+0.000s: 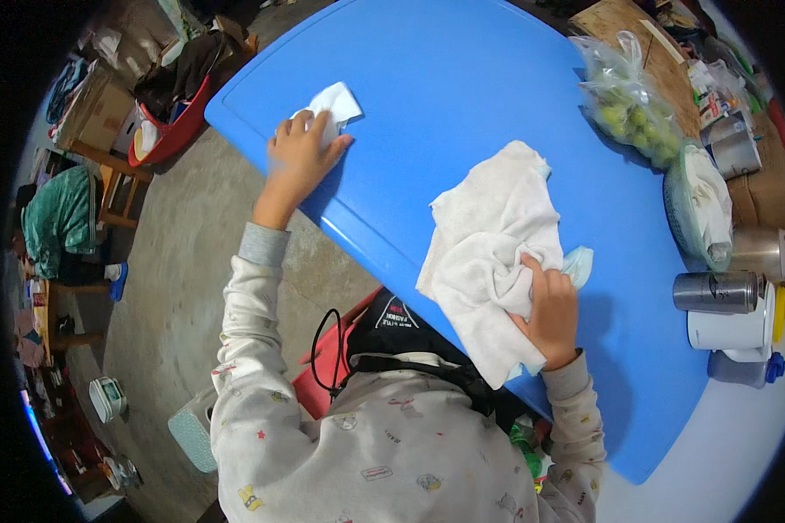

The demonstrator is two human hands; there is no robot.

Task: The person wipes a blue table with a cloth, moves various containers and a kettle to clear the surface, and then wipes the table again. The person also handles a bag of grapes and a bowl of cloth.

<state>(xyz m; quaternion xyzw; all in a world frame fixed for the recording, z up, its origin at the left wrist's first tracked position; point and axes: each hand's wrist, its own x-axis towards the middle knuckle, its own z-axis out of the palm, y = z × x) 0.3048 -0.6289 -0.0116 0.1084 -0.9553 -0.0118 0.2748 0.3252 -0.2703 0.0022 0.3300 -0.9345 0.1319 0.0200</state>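
Observation:
A crumpled pale cloth [497, 229] with light blue patches at its edges lies on the blue table [458, 85], its lower corner over the near edge. My right hand [553, 304] grips a bunched fold at the cloth's right side. Near the left edge of the table, my left hand [304, 150] rests with its fingers on a small white tissue or folded cloth [341, 103]. The fingers are spread and slightly blurred; whether they pinch it I cannot tell.
Along the table's right side stand a clear plastic bag of green fruit [631, 118], a mesh basket [683, 202] with white cloth, a metal tumbler [716, 292] and a white container [726, 330]. A red basin [183, 131] and another person [59, 219] are at the left.

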